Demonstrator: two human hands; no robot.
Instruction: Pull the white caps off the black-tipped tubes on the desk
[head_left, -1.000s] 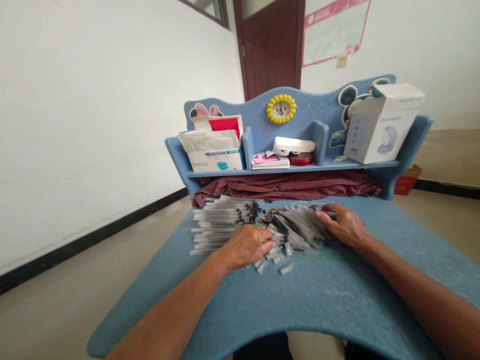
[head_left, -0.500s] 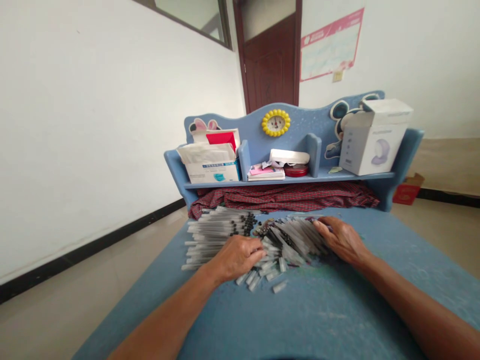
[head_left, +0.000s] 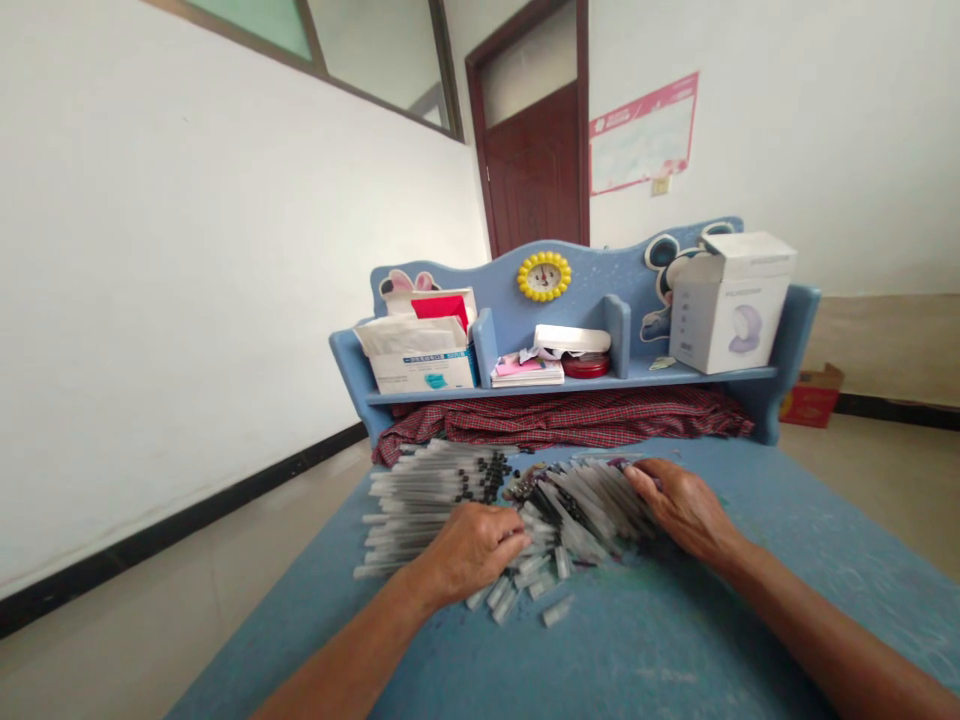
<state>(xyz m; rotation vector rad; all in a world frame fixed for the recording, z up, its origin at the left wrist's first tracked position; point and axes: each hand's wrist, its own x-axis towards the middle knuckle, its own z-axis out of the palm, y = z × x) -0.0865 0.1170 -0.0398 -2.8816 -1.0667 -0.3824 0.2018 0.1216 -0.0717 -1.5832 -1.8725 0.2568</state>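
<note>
The likeliest trouble seemed to be mixing. The left stack [head_left: 409, 510] of clear tubes lay with its dark ends [head_left: 491, 480] toward the right heap [head_left: 600, 495], with only a narrow space between the two, so a sideways sweep of either hand could have run them together. The heap's tubes slanted over one another, and a pull on one would probably have dragged or rolled its neighbours. The short clear pieces [head_left: 532, 575] were strewn before the heap, on the person's side; a wrist brushing them could have scattered them over the worktop [head_left: 637, 640]. One loose piece [head_left: 557, 610] lay nearest the person, a little apart from the others.

The left hand [head_left: 480, 545] had its fingers curled and its thumb near the forefinger, at the left edge of the pieces and just beside the stack. Its grip looked nearly closed, but whether it pinched a piece was hidden. The right hand [head_left: 679, 505] arched over the heap's right end, thumb toward the tubes, seemingly touching them; how far its grip was spread, or whether it held any, did not show.
</note>
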